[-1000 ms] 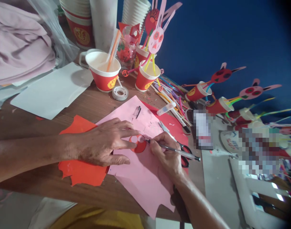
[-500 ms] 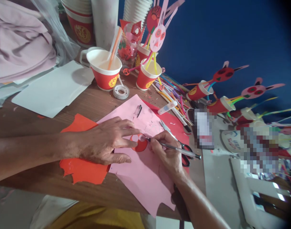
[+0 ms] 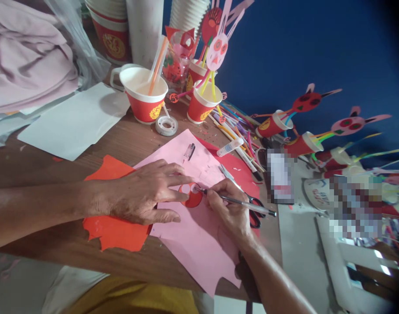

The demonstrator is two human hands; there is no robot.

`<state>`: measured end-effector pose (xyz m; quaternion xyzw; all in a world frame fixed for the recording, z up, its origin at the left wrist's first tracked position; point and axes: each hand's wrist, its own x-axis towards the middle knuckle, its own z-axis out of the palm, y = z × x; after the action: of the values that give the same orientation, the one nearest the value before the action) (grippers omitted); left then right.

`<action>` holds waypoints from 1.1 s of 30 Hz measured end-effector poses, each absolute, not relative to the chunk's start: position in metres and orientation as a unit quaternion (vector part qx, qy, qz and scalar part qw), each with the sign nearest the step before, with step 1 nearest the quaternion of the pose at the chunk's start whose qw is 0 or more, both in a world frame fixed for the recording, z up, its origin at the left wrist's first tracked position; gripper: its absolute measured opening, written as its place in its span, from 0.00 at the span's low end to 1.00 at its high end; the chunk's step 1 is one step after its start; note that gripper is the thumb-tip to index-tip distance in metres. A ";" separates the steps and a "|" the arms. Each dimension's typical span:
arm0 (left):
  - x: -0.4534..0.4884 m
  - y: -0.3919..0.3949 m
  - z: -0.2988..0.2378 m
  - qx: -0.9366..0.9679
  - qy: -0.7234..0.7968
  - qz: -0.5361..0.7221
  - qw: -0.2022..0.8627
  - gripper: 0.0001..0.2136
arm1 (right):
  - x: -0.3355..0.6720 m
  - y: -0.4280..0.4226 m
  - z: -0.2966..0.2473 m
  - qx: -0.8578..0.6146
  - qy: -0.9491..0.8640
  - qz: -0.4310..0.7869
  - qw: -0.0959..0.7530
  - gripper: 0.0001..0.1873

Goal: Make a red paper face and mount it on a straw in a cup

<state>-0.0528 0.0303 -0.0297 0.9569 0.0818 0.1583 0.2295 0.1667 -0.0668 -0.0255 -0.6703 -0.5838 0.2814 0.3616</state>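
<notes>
My right hand [image 3: 230, 207] is closed around a clear-barrelled pen [image 3: 248, 204]. The pen's tip meets a small pink circle on a red-orange paper disc [image 3: 193, 199]. With fingers spread, my left hand [image 3: 150, 192] lies flat, its fingertips at the disc's left edge. Beneath both lies a pink paper sheet [image 3: 186, 244], cut along its lower edge. Part of an orange paper sheet [image 3: 117, 235] shows under my left hand and wrist. A pen cap [image 3: 189, 151] rests on the pink sheet. Black-handled scissors [image 3: 256, 209] are partly hidden behind my right hand.
A glue stick [image 3: 230, 147], a tape roll [image 3: 166, 125] and a red paper cup [image 3: 143, 98] stand or lie beyond the sheets. Several straws [image 3: 238, 126] lie by the blue wall. A phone [image 3: 280, 176] is at right, white paper [image 3: 75, 122] at left.
Both hands, the pen and the disc hold nearly the same places. The whole view has shifted very slightly.
</notes>
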 end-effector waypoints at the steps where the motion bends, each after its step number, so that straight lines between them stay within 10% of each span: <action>1: -0.053 0.031 -0.030 0.958 0.081 0.153 0.228 0.14 | 0.167 -0.067 -0.026 -0.669 -0.587 0.279 0.361 0.08; 33: -0.053 0.031 -0.029 0.964 0.080 0.152 0.205 0.14 | 0.169 -0.066 -0.029 -0.668 -0.572 0.306 0.365 0.07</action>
<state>-0.0527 0.0313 -0.0294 0.9636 0.0799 0.1519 0.2050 0.1685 -0.0664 -0.0292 -0.6678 -0.5718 0.3063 0.3651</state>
